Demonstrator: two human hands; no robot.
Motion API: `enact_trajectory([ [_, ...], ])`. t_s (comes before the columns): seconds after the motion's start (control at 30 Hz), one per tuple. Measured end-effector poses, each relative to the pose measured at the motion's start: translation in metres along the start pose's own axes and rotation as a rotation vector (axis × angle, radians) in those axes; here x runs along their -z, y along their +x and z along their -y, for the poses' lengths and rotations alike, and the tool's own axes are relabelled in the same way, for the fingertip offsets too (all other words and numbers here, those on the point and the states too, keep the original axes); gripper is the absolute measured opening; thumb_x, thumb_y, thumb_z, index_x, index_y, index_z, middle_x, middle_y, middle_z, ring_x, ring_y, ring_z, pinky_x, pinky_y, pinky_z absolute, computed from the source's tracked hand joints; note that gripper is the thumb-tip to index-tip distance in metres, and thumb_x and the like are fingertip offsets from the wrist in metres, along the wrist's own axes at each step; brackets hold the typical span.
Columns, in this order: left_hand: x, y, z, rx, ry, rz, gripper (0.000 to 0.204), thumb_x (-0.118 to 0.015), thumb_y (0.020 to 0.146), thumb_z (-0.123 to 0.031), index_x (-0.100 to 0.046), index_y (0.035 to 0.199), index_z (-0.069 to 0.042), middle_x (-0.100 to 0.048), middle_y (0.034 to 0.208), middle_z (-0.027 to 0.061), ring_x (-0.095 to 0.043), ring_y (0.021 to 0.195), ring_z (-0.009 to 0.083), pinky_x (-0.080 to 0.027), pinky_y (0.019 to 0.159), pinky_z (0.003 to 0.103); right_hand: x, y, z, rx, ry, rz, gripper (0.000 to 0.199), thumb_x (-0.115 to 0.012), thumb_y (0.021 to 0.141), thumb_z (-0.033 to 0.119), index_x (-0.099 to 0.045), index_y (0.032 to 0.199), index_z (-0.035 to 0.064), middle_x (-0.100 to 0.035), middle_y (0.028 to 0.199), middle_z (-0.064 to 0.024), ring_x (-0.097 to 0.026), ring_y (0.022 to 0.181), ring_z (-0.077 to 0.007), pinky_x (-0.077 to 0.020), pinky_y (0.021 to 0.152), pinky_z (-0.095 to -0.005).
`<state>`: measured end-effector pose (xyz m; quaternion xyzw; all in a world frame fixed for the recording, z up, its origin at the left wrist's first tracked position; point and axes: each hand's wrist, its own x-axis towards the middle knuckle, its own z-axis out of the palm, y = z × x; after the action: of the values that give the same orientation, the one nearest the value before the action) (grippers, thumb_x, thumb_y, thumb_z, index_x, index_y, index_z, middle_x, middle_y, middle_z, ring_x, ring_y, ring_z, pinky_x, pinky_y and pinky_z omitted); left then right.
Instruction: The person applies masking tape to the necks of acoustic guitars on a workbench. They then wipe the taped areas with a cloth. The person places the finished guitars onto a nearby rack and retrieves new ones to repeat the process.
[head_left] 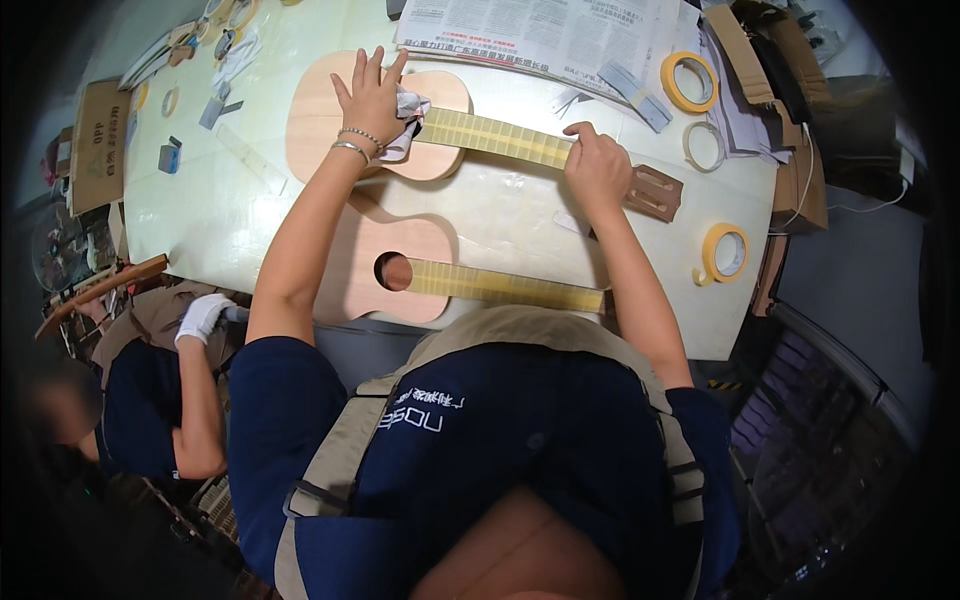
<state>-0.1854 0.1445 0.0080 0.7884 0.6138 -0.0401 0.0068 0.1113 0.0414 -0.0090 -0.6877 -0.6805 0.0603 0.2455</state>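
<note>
Two ukuleles lie on the bench, along with one cloth. Above the bench are two bare hands, one left hand and one right hand, plus two bracelets. Toward the bench's right end sit three tape rolls: two yellow rolls and one pale roll. At the bench's left edge stands one box. Left of the bench is one co-worker with one white glove visible.

The left grip and a crumpled white patterned cloth hide most of the sound hole of the far pale-wood ukulele. The right grip covers its neck beside the brown headstock. The near pale-wood ukulele disappears behind the right forearm. The top edge crops printed newspaper sheets; a co-worker's head is blurred.
</note>
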Motion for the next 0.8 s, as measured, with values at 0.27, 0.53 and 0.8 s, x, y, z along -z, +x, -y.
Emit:
enact_trajectory([
  [0.27,0.030,0.025,0.045,-0.271,-0.075,0.269,0.102,-0.080,0.049,-0.054,-0.034,0.138,-0.034,-0.020,0.150,0.0048,-0.001,0.140,0.0329,-0.001,0.102,0.067,-0.002,0.001,-0.001,0.029,0.010,-0.056,0.011,-0.057,0.073,0.007,-0.060,0.080,0.0152,-0.056,0.058,-0.0040,-0.056,0.061,-0.0215,-0.0408,0.058,-0.0372],
  [0.53,0.017,0.003,0.009,-0.212,-0.277,0.016,0.063,-0.071,0.068,-0.027,-0.049,0.126,-0.021,-0.039,0.135,0.0056,-0.020,0.136,0.0285,-0.016,0.106,0.054,0.001,-0.001,0.000,0.052,0.019,-0.055,0.010,-0.057,0.072,0.007,-0.060,0.079,0.0150,-0.059,0.063,-0.0027,-0.056,0.062,-0.0210,-0.0413,0.059,-0.0360],
  [0.8,0.043,-0.047,0.014,-0.539,-0.391,-0.007,0.030,-0.053,0.085,-0.028,-0.064,0.100,-0.004,-0.059,0.104,0.0101,-0.053,0.096,0.0268,-0.033,0.095,0.041,-0.001,-0.002,-0.001,0.063,-0.009,-0.077,0.011,-0.057,0.072,0.008,-0.059,0.080,0.0147,-0.059,0.065,-0.0020,-0.056,0.064,-0.0204,-0.0413,0.059,-0.0355],
])
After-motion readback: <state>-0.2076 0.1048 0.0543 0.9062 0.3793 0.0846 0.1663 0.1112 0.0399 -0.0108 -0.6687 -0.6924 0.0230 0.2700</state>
